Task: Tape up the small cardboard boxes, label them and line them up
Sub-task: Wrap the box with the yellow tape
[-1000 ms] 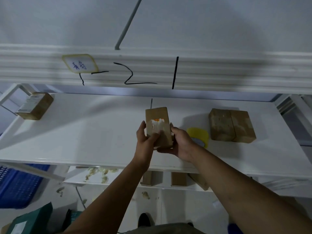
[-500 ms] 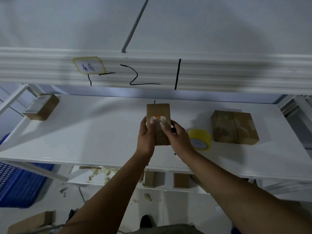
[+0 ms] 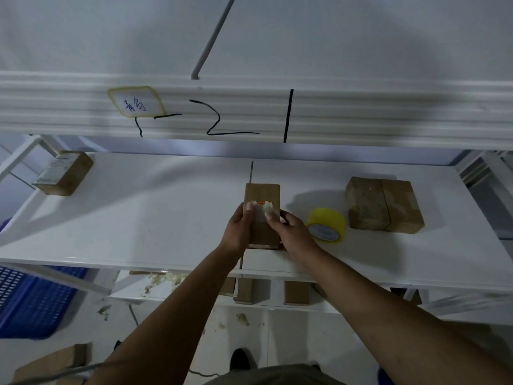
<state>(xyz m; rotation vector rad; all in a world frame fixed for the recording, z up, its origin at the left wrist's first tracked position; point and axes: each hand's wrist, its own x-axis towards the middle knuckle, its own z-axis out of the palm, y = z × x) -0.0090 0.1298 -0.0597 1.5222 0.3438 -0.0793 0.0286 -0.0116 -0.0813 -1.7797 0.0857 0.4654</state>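
White shelf [image 3: 138,218] across the middle of the view, wide and flat. Above it a ribbed white beam [image 3: 361,112], marked in black pen with strokes and a "2", a yellow-edged paper tag [image 3: 136,102] stuck at its left. Blue crate [image 3: 33,301] low at the left, below shelf level. On the right part of the shelf, two boxes [image 3: 384,204] of brown cardboard, side by side and touching. Far left, near the shelf's end, a labelled box [image 3: 65,173] lying at an angle, well apart from everything else. Near the shelf's front edge, at the centre, the small cardboard box [image 3: 262,195], long side pointing away from the person; cannot tell whether resting on the shelf or raised just off it. Yellow tape roll [image 3: 327,225] just to its right, between it and the pair. Left hand [image 3: 238,232]: grip closed on the box's left side, thumb up on the top face. Right hand [image 3: 291,232]: grip closed on the right side, thumb pressing the top face. Under both thumbs, a white label [image 3: 261,211] with an orange strip along its far edge.
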